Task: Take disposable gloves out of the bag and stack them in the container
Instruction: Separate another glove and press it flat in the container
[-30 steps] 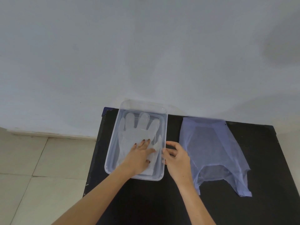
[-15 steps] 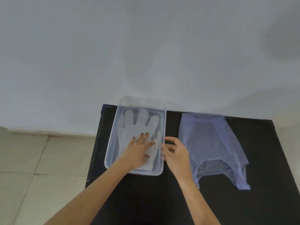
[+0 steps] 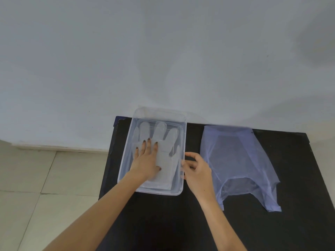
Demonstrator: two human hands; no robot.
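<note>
A clear plastic container [image 3: 182,185] stands on the black table [image 3: 163,223], left of centre. Translucent disposable gloves [image 3: 164,138] lie flat inside it, fingers pointing away from me. My left hand [image 3: 146,162] rests flat on the gloves with its fingers spread. At the container's right rim, my right hand [image 3: 196,169] has its thumb and fingers curled around the edge. To the right, a thin pale blue plastic bag [image 3: 239,160] lies flat on the table, handles toward me.
A plain white wall rises right behind the table's far edge. Pale floor tiles [image 3: 36,178] lie to the left of the table. Bare black tabletop lies in front of the container and bag.
My left hand has slid further up the gloves, toward the far left of the container. My right hand has stayed at the container's right rim.
</note>
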